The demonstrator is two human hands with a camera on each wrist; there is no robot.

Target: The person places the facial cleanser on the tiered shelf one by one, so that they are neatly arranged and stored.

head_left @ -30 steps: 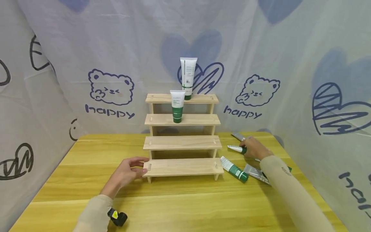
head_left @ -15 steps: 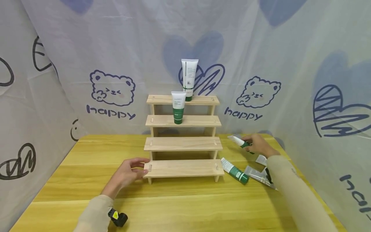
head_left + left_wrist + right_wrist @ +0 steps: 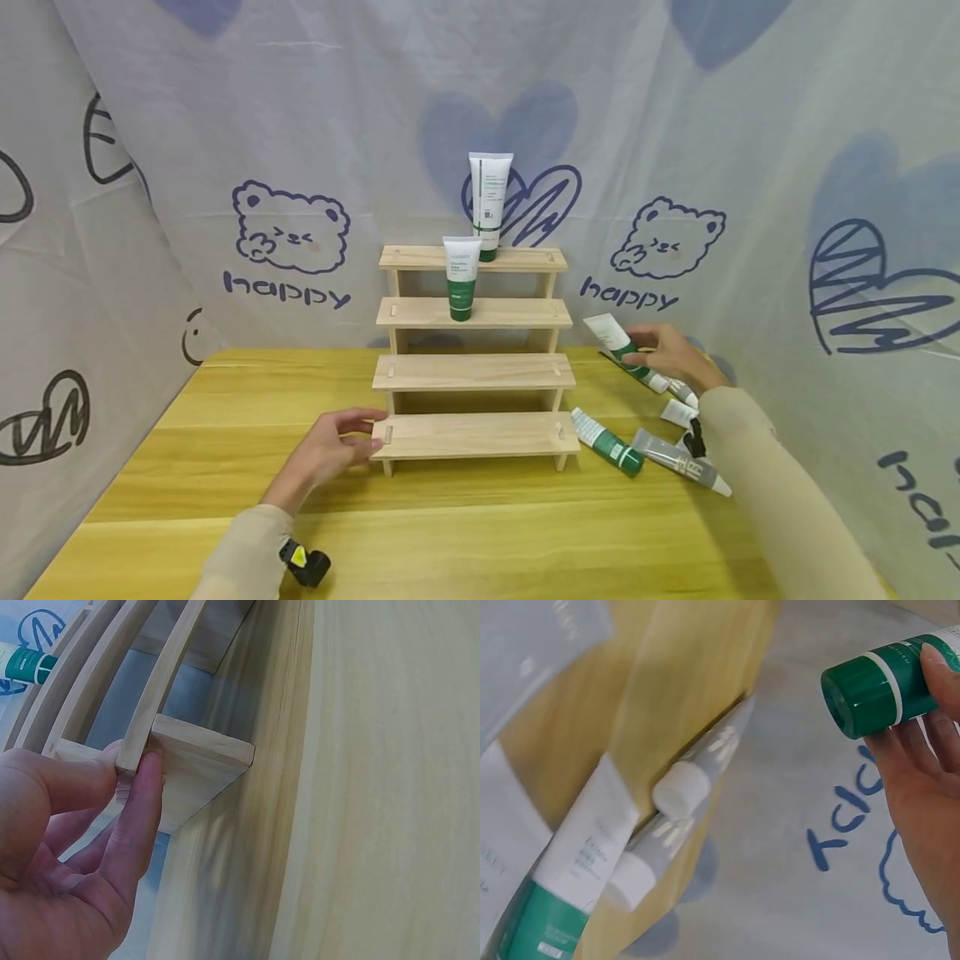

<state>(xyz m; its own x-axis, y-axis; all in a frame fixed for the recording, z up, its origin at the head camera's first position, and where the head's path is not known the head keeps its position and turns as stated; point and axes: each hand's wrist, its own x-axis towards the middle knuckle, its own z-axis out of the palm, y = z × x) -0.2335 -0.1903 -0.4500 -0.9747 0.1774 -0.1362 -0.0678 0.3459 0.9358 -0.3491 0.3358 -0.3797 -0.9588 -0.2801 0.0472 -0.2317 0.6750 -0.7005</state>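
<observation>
A four-step wooden display rack (image 3: 472, 436) stands on the table. My left hand (image 3: 328, 448) pinches the left end of its lowest board (image 3: 142, 724) between thumb and fingers. At the right, above the tabletop, my right hand (image 3: 671, 357) grips a white and green squeeze tube (image 3: 611, 335) by its green part, tilted with the white end up and to the left. In the right wrist view its green cap (image 3: 861, 697) points away from the fingers. One small white and green tube (image 3: 461, 279) stands on the second step from the top, and a taller white tube (image 3: 491, 196) on the top step.
On the table (image 3: 480, 533) right of the rack lie a green and white tube (image 3: 607, 442), a grey tube (image 3: 678, 461) and other tubes, some partly behind the right arm. Grey tubes with white caps (image 3: 681, 791) lie near the back edge. A printed curtain (image 3: 300, 108) hangs behind.
My right hand has picked up the white and green tube from the table and raised it, uncovering grey tubes beneath. My left hand stays at the rack's lowest board.
</observation>
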